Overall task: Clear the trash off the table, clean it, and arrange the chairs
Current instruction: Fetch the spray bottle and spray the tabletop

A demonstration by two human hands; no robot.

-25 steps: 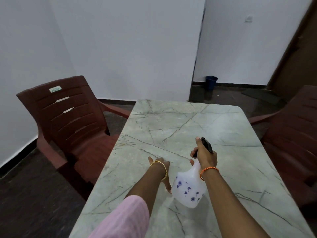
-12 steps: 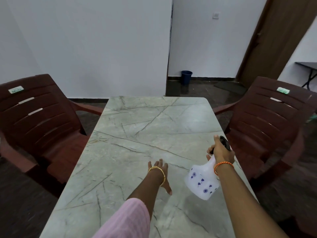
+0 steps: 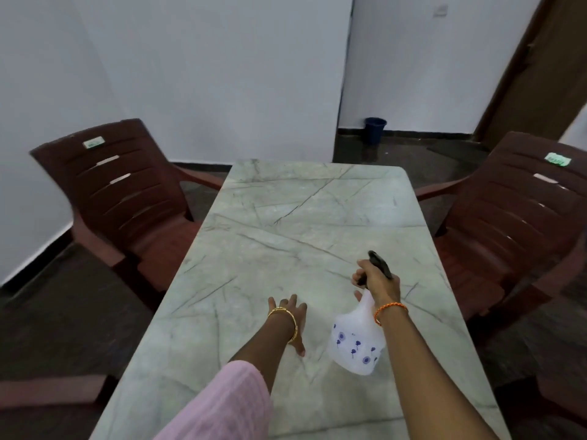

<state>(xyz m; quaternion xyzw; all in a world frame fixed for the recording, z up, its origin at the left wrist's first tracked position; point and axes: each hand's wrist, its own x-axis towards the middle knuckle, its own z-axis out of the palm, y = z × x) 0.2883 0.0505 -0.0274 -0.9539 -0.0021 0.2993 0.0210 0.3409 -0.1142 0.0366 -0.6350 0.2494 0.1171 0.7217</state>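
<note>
Spray bottle held over marble-patterned desk

Desk (image 3: 305, 223) fills the middle of the view, a pale grey-green top veined with dark lines, its long sides running away from the person. Left chair (image 3: 127, 198) stands at the desk's left edge, dark red-brown plastic with a slatted back and a small green label near the top; its armrest reaches toward the desk's far left corner. Right chair (image 3: 508, 223), of the same make, stands at the desk's right edge and faces inward. Beyond the desk's far end, a blue bucket (image 3: 375, 130) sits on the dark floor against the white wall.

Spray bottle (image 3: 357, 339) hangs above the desk's near right part, a translucent white body printed with small blue flowers, tilted with its black nozzle pointing away from the person. Right hand (image 3: 376, 282) holds it from above, its grip wrapped round the neck and black trigger head; an orange thread band circles the wrist. Left hand (image 3: 293, 315), just left of the bottle, lies palm down on the desk with fingers spread and straight, a gold bangle at the wrist and a pink sleeve further back.
</note>
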